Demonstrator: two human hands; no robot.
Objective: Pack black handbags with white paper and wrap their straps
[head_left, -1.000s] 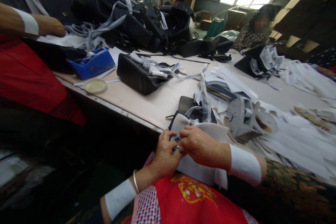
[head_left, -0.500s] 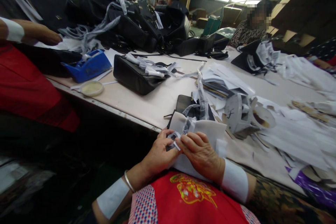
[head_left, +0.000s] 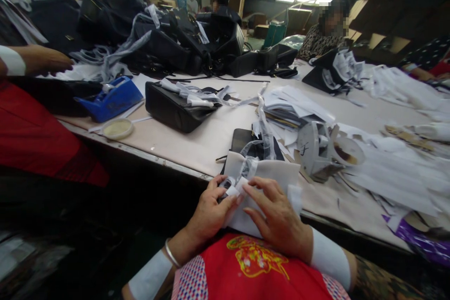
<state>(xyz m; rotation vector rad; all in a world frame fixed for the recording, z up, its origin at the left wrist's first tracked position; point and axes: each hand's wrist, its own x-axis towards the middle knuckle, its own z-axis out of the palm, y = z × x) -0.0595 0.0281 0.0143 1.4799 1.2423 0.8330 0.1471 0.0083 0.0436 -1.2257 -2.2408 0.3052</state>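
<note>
A black handbag (head_left: 242,138) lies at the table's near edge, with a pale sheet (head_left: 277,173) over its front part. Its strap (head_left: 248,167) is wrapped in clear plastic and loops down to my hands. My left hand (head_left: 213,206) pinches the wrapped strap together with a small white paper strip (head_left: 236,189). From the other side, my right hand (head_left: 277,213) rests its index fingertip at the strip's end; thumb and fingers are apart. What lies under my left fingers is partly hidden.
A blue tape dispenser (head_left: 114,98), a round shallow dish (head_left: 117,129) and another black handbag (head_left: 179,105) are to the left. Right of my hands stand a grey tape dispenser (head_left: 318,150) and stacked paper (head_left: 295,105). A co-worker's hand (head_left: 49,58) reaches in at left.
My right hand has loosened its pinch, and its thumb and fingers have spread apart. More of the white strip shows. My left hand keeps its grip. The view has shifted slightly.
</note>
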